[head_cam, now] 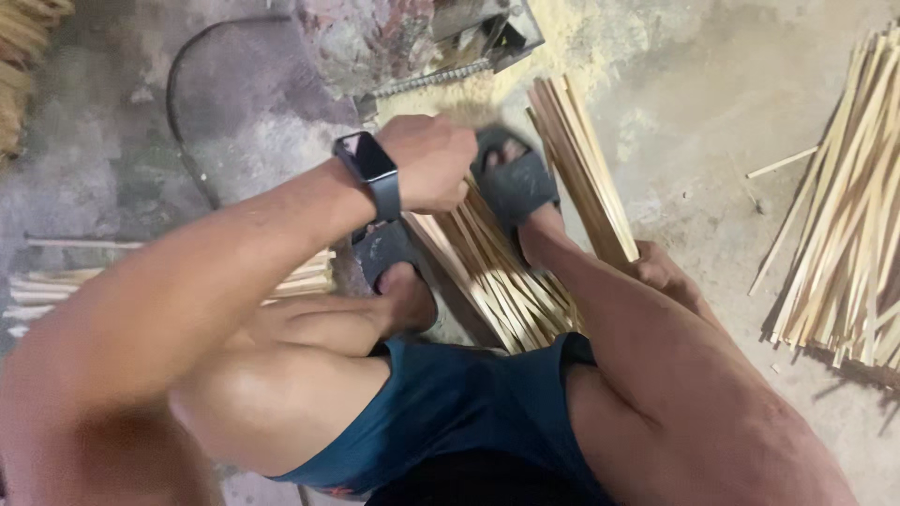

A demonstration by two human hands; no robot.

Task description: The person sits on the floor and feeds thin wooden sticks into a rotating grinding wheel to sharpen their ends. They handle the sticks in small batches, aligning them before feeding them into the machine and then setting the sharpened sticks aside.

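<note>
I squat on a concrete floor in dark slippers and blue shorts. My left hand (pixel 429 161), with a dark smartwatch (pixel 368 169) on the wrist, is closed over the far ends of a bundle of thin bamboo strips (pixel 492 272) that lies between my feet. My right hand (pixel 664 274) is mostly hidden behind my right leg; it rests at the near end of a second, tilted bundle of strips (pixel 581 169), and its grip is hidden.
A large pile of pale strips (pixel 848 234) lies on the right. More strips (pixel 56 286) lie on the left. A machine part with a threaded rod (pixel 441 75) and sawdust sits ahead, and a black cable (pixel 183 112) curves across the floor.
</note>
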